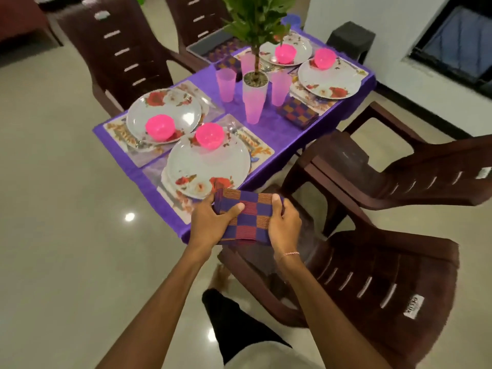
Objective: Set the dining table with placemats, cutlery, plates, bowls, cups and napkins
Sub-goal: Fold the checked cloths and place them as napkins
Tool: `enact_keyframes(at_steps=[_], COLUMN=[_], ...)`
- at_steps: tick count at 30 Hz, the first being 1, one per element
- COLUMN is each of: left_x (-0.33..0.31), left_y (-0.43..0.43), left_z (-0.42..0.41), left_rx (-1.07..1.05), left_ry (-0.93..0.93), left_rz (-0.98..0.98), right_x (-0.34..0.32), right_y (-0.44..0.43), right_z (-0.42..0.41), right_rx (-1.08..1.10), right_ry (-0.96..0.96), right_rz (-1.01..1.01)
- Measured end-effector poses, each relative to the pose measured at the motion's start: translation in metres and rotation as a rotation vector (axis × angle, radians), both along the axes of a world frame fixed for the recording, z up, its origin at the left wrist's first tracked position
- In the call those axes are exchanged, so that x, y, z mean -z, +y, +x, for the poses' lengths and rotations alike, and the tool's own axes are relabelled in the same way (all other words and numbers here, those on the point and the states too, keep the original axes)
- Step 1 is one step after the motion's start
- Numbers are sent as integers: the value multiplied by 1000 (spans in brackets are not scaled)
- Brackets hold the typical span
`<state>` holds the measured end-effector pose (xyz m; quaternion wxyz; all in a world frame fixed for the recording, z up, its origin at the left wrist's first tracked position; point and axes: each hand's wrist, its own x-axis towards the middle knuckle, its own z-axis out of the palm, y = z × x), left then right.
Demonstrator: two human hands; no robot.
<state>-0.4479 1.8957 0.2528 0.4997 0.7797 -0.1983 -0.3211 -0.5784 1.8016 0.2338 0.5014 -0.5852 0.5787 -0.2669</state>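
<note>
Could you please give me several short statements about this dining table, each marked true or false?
1. The left hand and right hand both hold a folded purple-and-orange checked cloth napkin. True.
2. Each of the four white floral plates carries a pink plastic bowl. True.
3. The translucent pink plastic cups stand on the plates. False: they stand on the purple tablecloth, around the green potted plant.
4. The plant grows in a black pot. False: its pot is white.
5. No napkin lies on the table yet. False: a second checked napkin lies beside the far right plate.
</note>
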Motion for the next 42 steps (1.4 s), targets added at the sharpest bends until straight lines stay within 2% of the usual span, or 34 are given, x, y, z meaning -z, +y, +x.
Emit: enact_keyframes(at_steps=[4, 7, 10, 14, 19, 22, 26, 30, 33, 42], left_x=[9, 16, 25, 48, 96, 137, 175, 190, 192, 170], left_y=[-66, -116, -166, -236, -319, -358, -389, -400, -401, -387], left_z=[68, 108, 136, 162, 181, 186, 190, 186, 184, 179], left_rx=[146, 301, 392, 393, 294, 262, 78, -57, -93, 57], left_ry=[2, 61, 207, 422, 587, 617, 643, 489, 457, 282], left_rz=[10, 52, 84, 64, 53, 93, 100, 116, 110, 114], right_x=[12, 24, 37, 52, 99, 132, 168, 188, 191, 176], right_y=[-47, -80, -107, -150, -219, -262, -300, -309, -310, -296], right_z=[55, 74, 78, 89, 120, 134, 151, 165, 172, 178], right_rx=[181, 268, 320, 390, 623, 704, 752, 817, 855, 775], right_ry=[-130, -267, -447, -493, -284, -138, 27, 69, 111, 209], right_rz=[43, 171, 349, 353, 248, 155, 66, 85, 39, -11])
